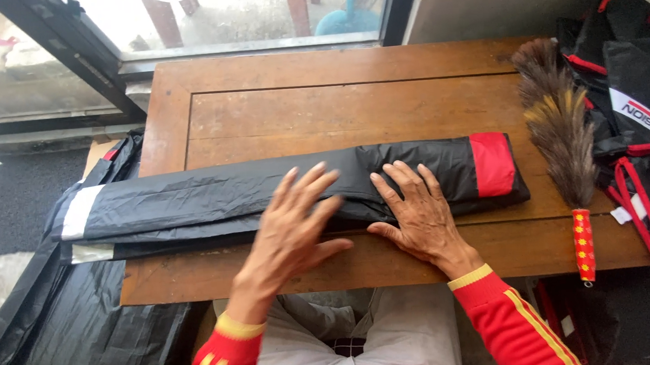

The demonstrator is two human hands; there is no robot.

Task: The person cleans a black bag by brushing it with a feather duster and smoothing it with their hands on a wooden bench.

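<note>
- Both hands are down flat on a long folded black plastic sheet [265, 194] that stretches left to right across the wooden table [335, 107].
- The left hand [294, 226] presses on the sheet's middle, fingers spread and open, nothing grasped.
- The right hand [417, 214] lies just beside it to the right, palm down, fingers splayed, thumb reaching onto the bare wood at the near edge.
- The sheet's right end shows a red band [493, 163]; its left end, with a white band [80, 212], overhangs the table.
- A feather duster [559, 130] with a red handle rests at the table's right side.
- Black bags with red trim [636, 111] are piled far right.
- More black plastic [86, 340] lies on the floor, near left.
</note>
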